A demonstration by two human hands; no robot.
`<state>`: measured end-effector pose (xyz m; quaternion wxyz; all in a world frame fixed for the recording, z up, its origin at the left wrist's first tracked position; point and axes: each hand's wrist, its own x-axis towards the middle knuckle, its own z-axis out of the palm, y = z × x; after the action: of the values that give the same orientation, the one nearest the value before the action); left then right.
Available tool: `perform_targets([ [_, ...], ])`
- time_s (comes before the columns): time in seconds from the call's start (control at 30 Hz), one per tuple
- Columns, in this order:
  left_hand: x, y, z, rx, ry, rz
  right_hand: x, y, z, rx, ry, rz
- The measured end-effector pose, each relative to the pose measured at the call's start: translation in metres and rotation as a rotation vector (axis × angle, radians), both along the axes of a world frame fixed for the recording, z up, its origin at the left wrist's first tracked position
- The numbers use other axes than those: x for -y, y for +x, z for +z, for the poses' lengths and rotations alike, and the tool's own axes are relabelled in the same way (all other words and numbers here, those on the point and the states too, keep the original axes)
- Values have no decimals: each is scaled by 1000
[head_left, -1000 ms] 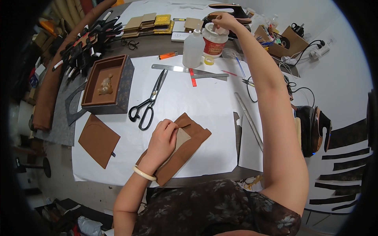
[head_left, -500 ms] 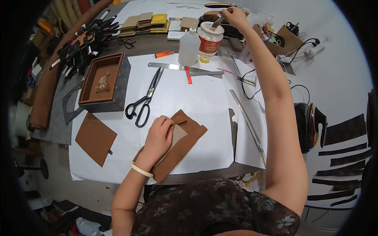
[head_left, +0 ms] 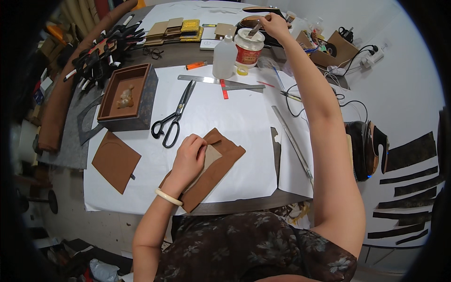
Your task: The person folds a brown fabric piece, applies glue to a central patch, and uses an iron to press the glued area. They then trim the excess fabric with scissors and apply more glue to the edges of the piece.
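White paper sheet (head_left: 244, 113), bearing brown rectangular fabric piece with beige inner panel (head_left: 206, 181); left hand (head_left: 190, 157) pinching its folded edge, unchanged. White round tub with red band (head_left: 248, 50), open, beyond. Flat-headed brush (head_left: 255, 29), grasped by right hand (head_left: 276, 27) — aslant at tub's mouth, more exposed than a second ago; presumably being loaded or wiped, fabric meanwhile held ready.
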<state>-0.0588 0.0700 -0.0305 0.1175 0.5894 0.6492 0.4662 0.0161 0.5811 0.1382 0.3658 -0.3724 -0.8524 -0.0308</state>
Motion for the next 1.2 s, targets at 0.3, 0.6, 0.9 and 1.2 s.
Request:
perform_targets([
  [0.3,4,-9,1,211,-138,88,203,50,21,-617,-191,599],
  [0.6,-3,-15,-9,328,-171,101,388,126,-106,-232,-643,665],
  [0.9,-1,-10,-10,245,-99,144,377,116,-140,-237,-715,645],
  [1.2,1,-6,-8,149,-89,152,359,113,-150,-263,-807,662],
])
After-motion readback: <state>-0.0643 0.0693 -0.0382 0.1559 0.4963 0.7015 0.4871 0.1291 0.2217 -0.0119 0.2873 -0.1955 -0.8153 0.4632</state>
